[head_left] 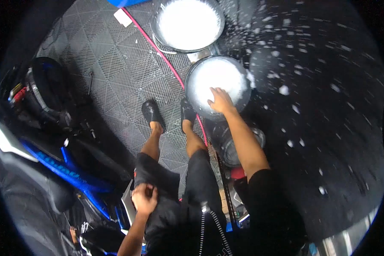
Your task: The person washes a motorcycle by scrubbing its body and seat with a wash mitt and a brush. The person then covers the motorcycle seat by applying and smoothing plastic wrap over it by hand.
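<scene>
My right hand [222,100] reaches down over a dark round tub [242,101] filled with white foam [213,77]. Its fingertips are at the foam, with the thumb set apart from the fingers; I see nothing held. My left hand [145,199] is at my left thigh, over the dark shorts [160,179]. Its fingers are loosely curled with a gap to the thumb, and nothing shows in them. A second dark tub [156,30] of white suds stands just beyond the first one.
A blue and black motorcycle [68,170] stands close on my left. A pink hose [158,50] crosses the grey grid floor [115,81] and passes by my right foot. Clear round containers [232,149] lie under my right forearm. White flecks dot the dark surface [311,141] at right.
</scene>
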`<state>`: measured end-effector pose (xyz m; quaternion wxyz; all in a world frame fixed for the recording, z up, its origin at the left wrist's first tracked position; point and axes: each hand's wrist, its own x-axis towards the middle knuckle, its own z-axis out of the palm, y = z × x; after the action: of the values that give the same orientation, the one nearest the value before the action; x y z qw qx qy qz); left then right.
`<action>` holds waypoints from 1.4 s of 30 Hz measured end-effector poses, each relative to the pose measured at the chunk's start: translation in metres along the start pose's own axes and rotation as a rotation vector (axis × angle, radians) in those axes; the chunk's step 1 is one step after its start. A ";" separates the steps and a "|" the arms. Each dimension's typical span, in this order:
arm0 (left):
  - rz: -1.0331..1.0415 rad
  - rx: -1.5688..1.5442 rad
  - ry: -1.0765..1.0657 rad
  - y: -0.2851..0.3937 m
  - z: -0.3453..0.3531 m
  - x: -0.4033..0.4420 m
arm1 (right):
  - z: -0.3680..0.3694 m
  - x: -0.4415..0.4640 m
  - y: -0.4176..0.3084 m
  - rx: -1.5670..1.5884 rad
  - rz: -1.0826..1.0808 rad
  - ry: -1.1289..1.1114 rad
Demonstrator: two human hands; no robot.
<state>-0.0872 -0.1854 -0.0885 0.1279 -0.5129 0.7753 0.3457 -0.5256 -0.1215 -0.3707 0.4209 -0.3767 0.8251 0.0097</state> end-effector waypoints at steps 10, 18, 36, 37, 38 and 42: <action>-0.209 -0.163 -0.030 0.007 0.005 0.049 | 0.076 0.150 -0.003 -0.055 0.121 -0.244; -0.270 -0.694 -0.324 0.045 0.016 0.110 | -0.035 0.034 -0.032 -0.048 -0.173 0.032; 0.067 -0.820 -0.245 0.195 0.200 0.334 | 0.008 0.000 0.022 0.900 0.278 0.393; 0.023 -0.710 -0.189 0.192 0.206 0.339 | 0.015 0.017 0.030 1.010 0.289 0.447; 0.050 -0.759 -0.143 0.189 0.215 0.340 | 0.021 0.034 0.039 1.109 0.302 0.503; 0.183 -0.972 -0.132 0.184 0.211 0.345 | 0.062 0.106 0.064 0.834 0.407 0.415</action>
<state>-0.4347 -0.2455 -0.3583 -0.1079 -0.4200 0.5565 0.7087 -0.5619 -0.1199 -0.5050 0.3522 -0.0021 0.8818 -0.3136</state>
